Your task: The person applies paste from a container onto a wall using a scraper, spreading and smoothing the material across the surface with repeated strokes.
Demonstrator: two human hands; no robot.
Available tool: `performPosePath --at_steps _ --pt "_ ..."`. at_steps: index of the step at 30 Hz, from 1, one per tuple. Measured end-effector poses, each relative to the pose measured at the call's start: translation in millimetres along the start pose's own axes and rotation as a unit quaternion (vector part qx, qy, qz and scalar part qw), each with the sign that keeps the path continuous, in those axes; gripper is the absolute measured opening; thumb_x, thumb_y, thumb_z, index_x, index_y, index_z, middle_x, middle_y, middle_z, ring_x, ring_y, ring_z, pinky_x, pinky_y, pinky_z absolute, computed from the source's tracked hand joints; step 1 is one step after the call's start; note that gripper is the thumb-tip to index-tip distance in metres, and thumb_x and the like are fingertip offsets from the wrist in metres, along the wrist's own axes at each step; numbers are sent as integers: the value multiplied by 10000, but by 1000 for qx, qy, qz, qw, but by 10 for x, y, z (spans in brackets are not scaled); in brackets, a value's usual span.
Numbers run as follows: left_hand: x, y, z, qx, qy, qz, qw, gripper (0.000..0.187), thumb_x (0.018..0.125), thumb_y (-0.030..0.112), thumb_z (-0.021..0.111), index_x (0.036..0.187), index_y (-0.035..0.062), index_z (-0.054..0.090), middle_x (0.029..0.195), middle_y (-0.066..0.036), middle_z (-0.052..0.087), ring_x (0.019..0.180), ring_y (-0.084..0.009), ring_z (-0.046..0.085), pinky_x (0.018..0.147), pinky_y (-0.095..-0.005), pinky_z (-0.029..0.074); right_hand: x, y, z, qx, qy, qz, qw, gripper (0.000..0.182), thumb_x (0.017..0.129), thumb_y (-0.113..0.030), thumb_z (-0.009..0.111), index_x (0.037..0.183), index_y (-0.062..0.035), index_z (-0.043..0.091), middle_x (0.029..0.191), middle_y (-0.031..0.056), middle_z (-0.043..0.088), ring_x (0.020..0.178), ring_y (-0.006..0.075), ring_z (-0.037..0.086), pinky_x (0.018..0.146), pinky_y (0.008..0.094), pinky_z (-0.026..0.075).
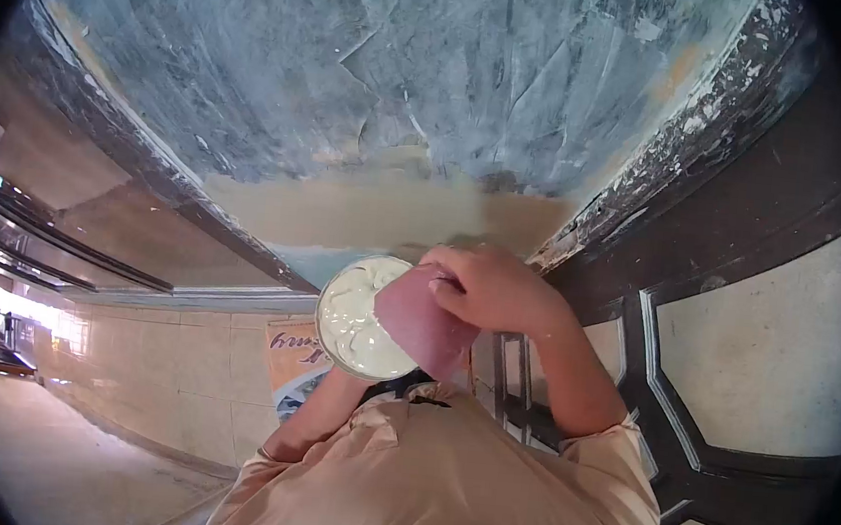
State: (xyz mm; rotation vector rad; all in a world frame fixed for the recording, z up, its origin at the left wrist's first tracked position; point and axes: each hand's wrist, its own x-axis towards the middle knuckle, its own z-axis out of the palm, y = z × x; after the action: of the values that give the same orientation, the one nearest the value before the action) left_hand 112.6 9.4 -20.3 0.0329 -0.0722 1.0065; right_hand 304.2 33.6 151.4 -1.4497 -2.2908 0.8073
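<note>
My right hand (493,287) is closed on the upper edge of a flat pinkish putty spreader (425,321). The spreader's left edge overlaps the opening of a round tub (320,319) filled with creamy, pale putty (362,307). Glossy swirls and ridges mark the putty's surface. Under the tub my left forearm (319,416) reaches up, and my left hand supports it from below with its fingers hidden. Just beyond the tub is a wall panel (377,69) with patchy blue-grey filler and a bare tan strip along its near edge.
Dark, paint-flecked frame pieces (682,135) border the panel on both sides. A dark door or grille with light panels (752,362) stands at the right. To the left are a tiled wall (171,371), a printed poster (290,359) and a bright floor (34,449).
</note>
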Motion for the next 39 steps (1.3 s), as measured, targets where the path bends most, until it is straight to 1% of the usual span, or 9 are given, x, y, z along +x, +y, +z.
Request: performPosePath --at_steps 13,18,22,28,31,33,34,36,39 --pt "-208 242 49 28 49 5 998 567 985 495 410 1449 170 416 1459 -82 470 1318 -272 478 1095 -455 413 128 -229 154 -107 24 30 994 250 869 -214 597 1066 -68 645 921 162 691 864 362 661 778 451 510" --pt "-237 394 85 45 64 -1 997 569 982 496 419 1446 168 420 1454 -84 476 1311 -276 486 1090 -460 419 168 -269 145 -54 -20 47 997 264 872 -211 597 1087 -62 632 968 170 689 893 359 660 782 443 505" --pt "-353 531 92 59 71 -10 996 570 980 496 426 1444 166 424 1450 -85 480 1306 -279 491 1086 -464 424 107 -92 135 -8 29 11 1000 253 878 -200 610 1087 -59 622 918 158 679 839 348 653 758 420 508" --pt "-380 617 124 108 67 7 992 544 989 492 398 1429 176 447 1434 -78 501 1304 -263 495 1089 -435 421 -46 410 302 172 95 17 980 192 936 -147 599 1093 -38 576 831 74 630 702 177 597 647 325 486" --pt "-426 658 228 68 70 6 995 570 979 512 408 1436 174 442 1444 -68 493 1314 -267 486 1088 -447 418 11 815 709 297 158 35 941 172 973 -164 575 1092 -40 556 852 64 639 699 166 599 635 297 476" --pt "-487 706 131 75 75 0 994 568 980 510 408 1436 173 442 1446 -69 491 1313 -266 486 1088 -445 419 53 1042 1051 505 223 87 829 193 1006 -197 545 1151 -72 525 895 48 646 708 141 623 631 266 492" --pt "-499 715 101 82 80 -2 993 566 981 507 408 1436 173 442 1448 -69 489 1313 -265 487 1088 -444 419 73 1103 1207 505 228 88 828 193 1006 -197 545 1151 -72 525 895 48 646 708 141 623 631 266 492" --pt "-527 733 10 88 121 7 989 566 977 509 424 1434 176 444 1444 -69 492 1304 -265 494 1087 -450 420 146 1128 1437 642 298 123 696 194 1011 -225 542 1150 -98 497 885 55 640 723 142 651 637 273 527" --pt "-577 763 -66 90 142 10 986 566 973 514 432 1427 177 453 1437 -71 498 1298 -274 497 1092 -462 413 262 1132 1510 667 336 113 655 175 1010 -230 543 1099 -89 491 881 59 635 746 156 672 649 285 551"
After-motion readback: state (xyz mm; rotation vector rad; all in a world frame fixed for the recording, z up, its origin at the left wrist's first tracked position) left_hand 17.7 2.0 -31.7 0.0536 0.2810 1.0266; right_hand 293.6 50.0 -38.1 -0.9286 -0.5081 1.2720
